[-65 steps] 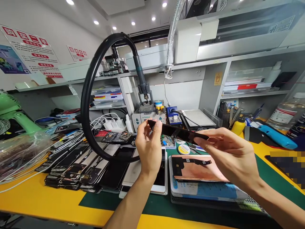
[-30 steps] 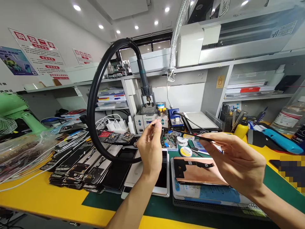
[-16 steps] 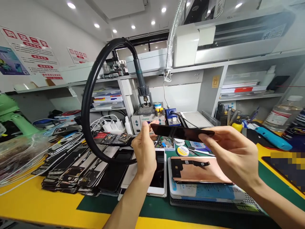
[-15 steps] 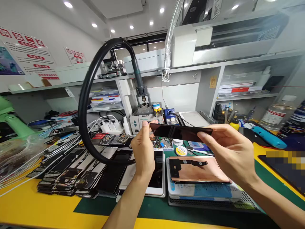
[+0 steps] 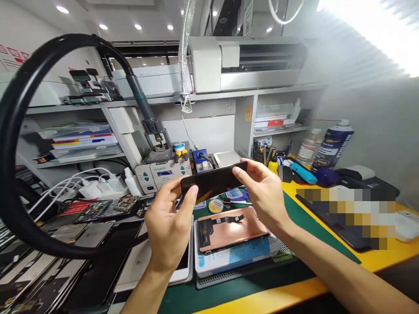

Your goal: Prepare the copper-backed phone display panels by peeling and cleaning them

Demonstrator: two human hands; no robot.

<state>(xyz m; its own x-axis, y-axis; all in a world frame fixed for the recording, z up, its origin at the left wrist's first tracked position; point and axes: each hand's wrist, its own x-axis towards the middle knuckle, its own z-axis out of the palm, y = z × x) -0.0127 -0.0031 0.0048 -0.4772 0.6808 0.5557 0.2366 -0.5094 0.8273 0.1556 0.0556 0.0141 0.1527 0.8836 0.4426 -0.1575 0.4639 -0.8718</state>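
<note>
A thin, glossy black phone screen [image 5: 214, 182] is held up at a tilt between both hands. My left hand [image 5: 169, 224] grips its left end, with the thumb on the dark face. The right end is pinched by my right hand [image 5: 262, 185], thumb in front and fingers behind. Beneath it, a copper-backed display panel [image 5: 252, 223] with a black flex cable lies on a blue and white box [image 5: 240, 258]. To the left of this stack, a white tablet [image 5: 180, 277] is partly hidden by my left forearm.
A thick black hose [image 5: 9, 183] loops across the left, running to a hot-air handle [image 5: 140, 98]. Several phone panels [image 5: 94, 266] lie at lower left. The hot-air station [image 5: 163, 174] stands behind. Bottles and a spray can [image 5: 334, 144] stand at right, near a dark phone-like slab [image 5: 334, 222].
My view has swung to the right, so the bench appears shifted left. The screen now tilts with its right end higher, and my left thumb lies on its face.
</note>
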